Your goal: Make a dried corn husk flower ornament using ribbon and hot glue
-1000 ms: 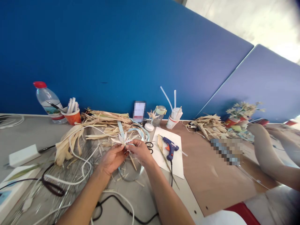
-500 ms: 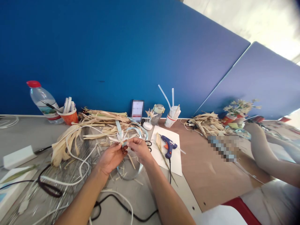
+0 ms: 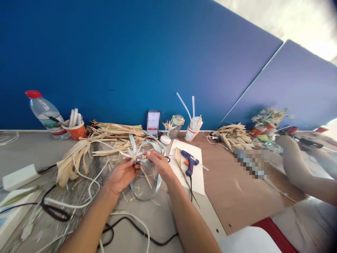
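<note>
Two bare hands, near together over the grey table. Left hand pinches the pale flower at its base; right hand, fingers narrow, holds blue ribbon just beside it. Best handling, I judge: light pinch kept low, ribbon flat and taut. Farther: glue gun on white paper, then phone by the blue partition.

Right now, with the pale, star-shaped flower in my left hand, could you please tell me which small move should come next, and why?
I would probably draw the flat, light-blue ribbon snug with your right hand: it seems to pinch the short stretch beside the flower, your left hand holds the flower, and what looks like the same ribbon curves in a loose loop below.
</note>
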Demonstrator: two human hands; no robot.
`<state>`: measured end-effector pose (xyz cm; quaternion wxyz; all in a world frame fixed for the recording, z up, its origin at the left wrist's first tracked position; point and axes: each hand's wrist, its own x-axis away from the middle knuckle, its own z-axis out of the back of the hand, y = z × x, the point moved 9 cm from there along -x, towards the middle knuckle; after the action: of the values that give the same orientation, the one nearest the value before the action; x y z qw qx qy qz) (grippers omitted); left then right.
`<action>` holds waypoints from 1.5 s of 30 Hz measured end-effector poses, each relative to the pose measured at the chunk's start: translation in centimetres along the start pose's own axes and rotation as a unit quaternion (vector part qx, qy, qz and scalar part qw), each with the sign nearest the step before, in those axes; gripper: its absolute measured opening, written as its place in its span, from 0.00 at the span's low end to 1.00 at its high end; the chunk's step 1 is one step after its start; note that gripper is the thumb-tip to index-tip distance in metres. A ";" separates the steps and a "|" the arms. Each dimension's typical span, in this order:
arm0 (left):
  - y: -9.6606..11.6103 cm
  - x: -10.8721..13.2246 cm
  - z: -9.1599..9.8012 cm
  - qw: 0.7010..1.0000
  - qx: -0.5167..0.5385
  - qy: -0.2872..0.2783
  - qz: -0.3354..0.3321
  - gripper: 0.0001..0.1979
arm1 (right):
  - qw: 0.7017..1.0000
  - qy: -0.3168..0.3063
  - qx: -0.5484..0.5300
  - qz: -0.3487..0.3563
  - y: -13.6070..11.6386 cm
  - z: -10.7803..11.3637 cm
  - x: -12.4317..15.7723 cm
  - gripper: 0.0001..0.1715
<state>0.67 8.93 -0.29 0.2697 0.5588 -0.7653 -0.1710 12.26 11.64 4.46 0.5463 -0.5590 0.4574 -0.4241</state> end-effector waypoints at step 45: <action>-0.6 -0.9 1.7 0.993 -0.104 0.050 -0.024 0.03 | 0.927 -0.024 0.359 0.102 -2.9 -0.9 1.1 0.06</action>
<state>0.31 9.55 -2.23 0.3600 0.5540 -0.7152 -0.2280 11.82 10.30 7.38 0.7618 -0.2860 0.3154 -0.4883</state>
